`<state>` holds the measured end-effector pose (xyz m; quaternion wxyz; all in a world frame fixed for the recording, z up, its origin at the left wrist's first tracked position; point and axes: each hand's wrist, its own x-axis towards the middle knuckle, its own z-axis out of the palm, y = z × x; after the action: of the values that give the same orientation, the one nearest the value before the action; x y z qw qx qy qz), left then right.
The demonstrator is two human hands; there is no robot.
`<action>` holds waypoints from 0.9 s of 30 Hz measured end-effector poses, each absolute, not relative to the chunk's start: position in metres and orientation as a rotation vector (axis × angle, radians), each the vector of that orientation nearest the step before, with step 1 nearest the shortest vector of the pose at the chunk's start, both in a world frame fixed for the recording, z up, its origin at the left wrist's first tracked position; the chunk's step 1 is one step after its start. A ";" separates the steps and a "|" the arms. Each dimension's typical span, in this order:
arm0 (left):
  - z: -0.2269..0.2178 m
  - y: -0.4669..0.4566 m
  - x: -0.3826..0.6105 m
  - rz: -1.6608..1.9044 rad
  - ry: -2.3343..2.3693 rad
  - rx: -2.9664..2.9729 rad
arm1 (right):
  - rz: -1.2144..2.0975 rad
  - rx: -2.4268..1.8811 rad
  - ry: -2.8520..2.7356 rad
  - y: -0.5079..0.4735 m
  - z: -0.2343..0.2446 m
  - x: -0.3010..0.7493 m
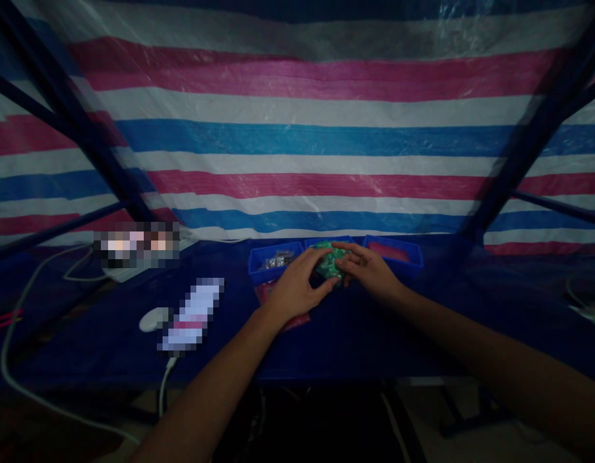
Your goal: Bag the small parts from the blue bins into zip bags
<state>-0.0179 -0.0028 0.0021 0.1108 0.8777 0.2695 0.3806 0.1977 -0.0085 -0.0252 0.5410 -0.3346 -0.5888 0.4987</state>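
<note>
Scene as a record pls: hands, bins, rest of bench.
left hand: around green bundle
right hand: on the same bundle, from the other side
bundle position: at middle blue bin; lifted clear or not, cannot tell
left blue bin: small silvery pieces
right blue bin: flat reddish contents
near left hand: red packaging, partly hidden
bench left: pixelated slab, white cable, white disc
backdrop: striped sheet

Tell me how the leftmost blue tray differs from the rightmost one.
The leftmost tray holds silvery pieces; the rightmost tray holds something reddish. The leftmost tray sits nearer the left hand, the rightmost tray nearer the right hand. Both are blue, open-topped and on the table.
</note>
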 end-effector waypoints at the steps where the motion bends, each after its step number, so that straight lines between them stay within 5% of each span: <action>1: 0.002 -0.003 -0.018 1.116 0.770 2.618 | 1.205 -0.796 -1.381 -0.008 -0.025 0.198; 20: 0.004 -0.002 -0.021 1.249 0.906 2.632 | 1.324 -0.926 -1.399 -0.013 -0.021 0.196; 27: 0.005 -0.001 -0.020 1.191 0.720 2.723 | 1.629 -0.823 -1.228 -0.017 -0.014 0.200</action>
<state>-0.0203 -0.0013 0.0047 0.0418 0.8896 0.2354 0.3892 0.1996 -0.0170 -0.0136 0.4537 -0.3336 -0.4975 0.6598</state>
